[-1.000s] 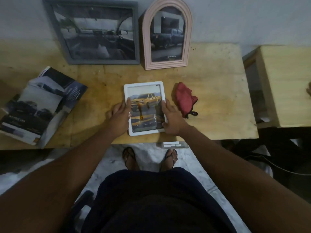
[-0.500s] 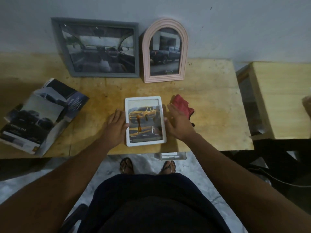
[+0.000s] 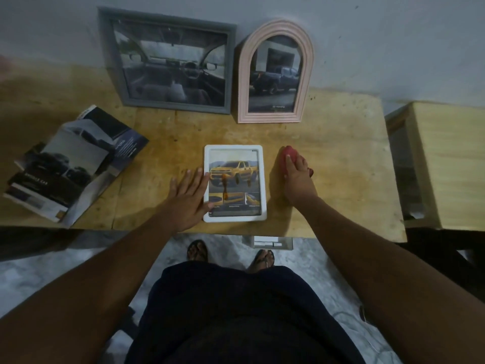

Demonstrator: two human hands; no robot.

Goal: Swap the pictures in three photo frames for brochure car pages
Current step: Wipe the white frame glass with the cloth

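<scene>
A small white frame point(image 3: 235, 149) lies flat on the wooden table point(image 3: 341, 153), showing a yellow pickup page. My left hand point(image 3: 187, 199) rests flat beside its left edge, fingers spread, thumb and forefinger touching the frame. My right hand point(image 3: 298, 177) lies on a red cloth point(image 3: 284, 160) just right of the frame, fingers curling over it. A grey frame point(image 3: 173, 60) with a car interior picture and a pink arched frame point(image 3: 275, 72) with a dark pickup picture lean against the wall. The brochure point(image 3: 70, 164) lies open at the left.
A second wooden table point(image 3: 451, 164) stands to the right across a narrow gap. Under the table's front edge a small white box point(image 3: 270, 243) sits on the floor near my sandalled feet point(image 3: 231, 254).
My right hand left the white frame's right edge and moved right onto the red cloth. My left hand flattened beside the frame. The view tilted up slightly.
</scene>
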